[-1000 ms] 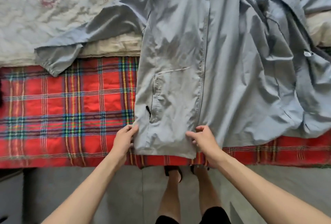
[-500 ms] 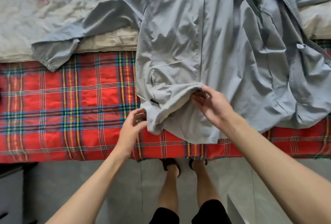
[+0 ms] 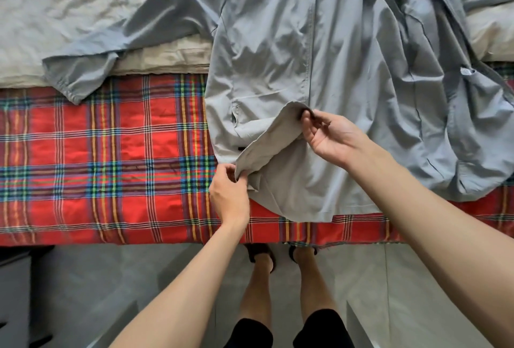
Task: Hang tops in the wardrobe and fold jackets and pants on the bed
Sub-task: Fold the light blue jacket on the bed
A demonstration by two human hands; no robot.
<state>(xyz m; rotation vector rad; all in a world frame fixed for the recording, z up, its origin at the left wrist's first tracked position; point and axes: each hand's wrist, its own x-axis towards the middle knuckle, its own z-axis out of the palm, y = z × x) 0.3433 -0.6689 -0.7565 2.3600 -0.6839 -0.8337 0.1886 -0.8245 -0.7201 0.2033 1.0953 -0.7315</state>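
Grey jacket [image 3: 347, 75] spread on plaid bedcover [image 3: 111, 158], left hand [image 3: 229, 197] and right hand [image 3: 331, 139] pinching its turned-up hem

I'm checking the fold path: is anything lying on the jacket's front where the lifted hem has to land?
Nothing visible does. The left hand and right hand pinch the hem directly, and the jacket front above it is bare fabric; its sleeve lies off to the left on the bed.
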